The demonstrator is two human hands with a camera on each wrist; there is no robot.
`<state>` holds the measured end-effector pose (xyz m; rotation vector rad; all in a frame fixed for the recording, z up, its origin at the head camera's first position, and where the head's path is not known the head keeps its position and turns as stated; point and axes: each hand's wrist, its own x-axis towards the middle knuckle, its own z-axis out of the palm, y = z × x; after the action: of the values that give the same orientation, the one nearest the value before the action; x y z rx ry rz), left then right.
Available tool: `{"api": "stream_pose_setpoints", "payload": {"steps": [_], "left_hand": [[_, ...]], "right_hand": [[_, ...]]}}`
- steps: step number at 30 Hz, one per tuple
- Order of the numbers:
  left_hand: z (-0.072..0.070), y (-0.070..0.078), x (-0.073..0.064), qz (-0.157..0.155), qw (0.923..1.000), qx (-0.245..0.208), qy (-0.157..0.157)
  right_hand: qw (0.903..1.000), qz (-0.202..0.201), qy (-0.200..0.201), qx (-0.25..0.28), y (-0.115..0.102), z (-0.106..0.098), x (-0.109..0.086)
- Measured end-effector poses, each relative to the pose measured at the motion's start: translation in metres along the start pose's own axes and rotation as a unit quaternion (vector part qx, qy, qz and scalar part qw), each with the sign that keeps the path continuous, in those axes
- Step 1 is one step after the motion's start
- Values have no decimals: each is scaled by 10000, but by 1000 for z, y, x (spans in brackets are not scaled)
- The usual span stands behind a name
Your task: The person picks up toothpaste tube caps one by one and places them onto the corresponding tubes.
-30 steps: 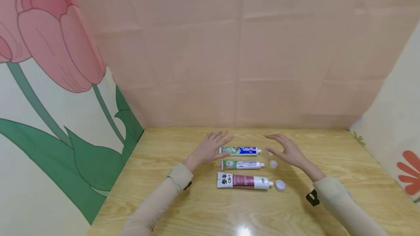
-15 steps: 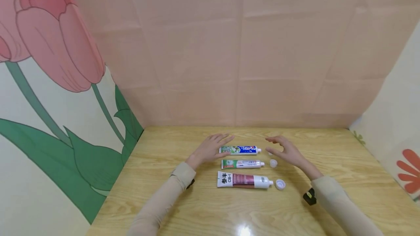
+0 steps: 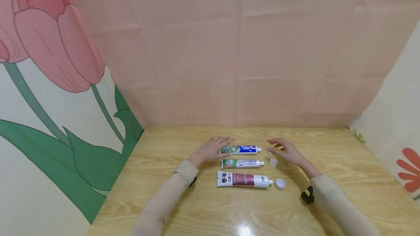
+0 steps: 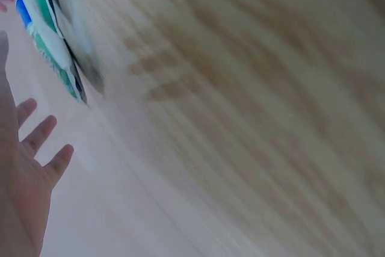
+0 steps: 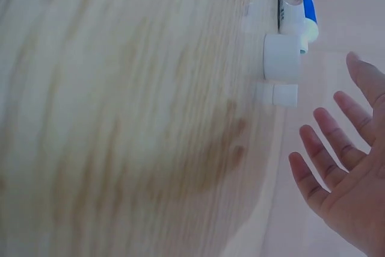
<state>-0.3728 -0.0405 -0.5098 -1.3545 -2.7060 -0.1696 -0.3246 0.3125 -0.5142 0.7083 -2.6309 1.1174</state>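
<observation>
Three toothpaste tubes lie in a row on the table, nozzles to the right. Farthest is a blue and green tube (image 3: 243,150), then a slimmer green and white tube (image 3: 245,163), and nearest a larger white and maroon tube (image 3: 244,180). My left hand (image 3: 210,150), fingers extended, hovers at the far tube's left end and overlaps it in the head view. My right hand (image 3: 289,153) holds nothing, its fingers loosely spread beside the far cap (image 3: 270,152), which the thumb partly covers. A middle cap (image 3: 273,162) and a larger near cap (image 3: 280,184) sit by the other nozzles.
The wooden table (image 3: 197,210) ends at a pink cloth backdrop (image 3: 236,64). A wall with painted tulips (image 3: 59,42) stands on the left, and a pale wall with a red flower (image 3: 410,170) on the right. Black straps with cameras (image 3: 307,195) are on the wrists.
Both hands have lowered slightly toward the table, and the right hand's fingers have drawn a little closer to the thumb. Tubes and caps have stayed in place.
</observation>
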Motion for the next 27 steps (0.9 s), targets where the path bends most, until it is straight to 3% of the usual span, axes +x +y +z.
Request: {"api": "stream_pose_setpoints", "payload": {"steps": [4, 7, 12, 21, 27], "left_hand": [[0, 0, 2, 6, 9998, -172, -81], [1, 1, 4, 18, 9995, -271, -170], [2, 2, 8, 44, 9991, -252, -352], [5, 6, 6, 245, 9978, -129, -608], [8, 9, 2, 182, 9974, -174, -681]], "right_hand": [[9999, -58, -42, 131, -14, -3, 0], [9998, -13, -77, 178, -12, -2, 0], [9994, 248, -174, 191, 10, 3, 2], [9970, 689, -337, 124, 2, 4, -5], [9961, 822, -325, 80, 1, 9, -13]]}}
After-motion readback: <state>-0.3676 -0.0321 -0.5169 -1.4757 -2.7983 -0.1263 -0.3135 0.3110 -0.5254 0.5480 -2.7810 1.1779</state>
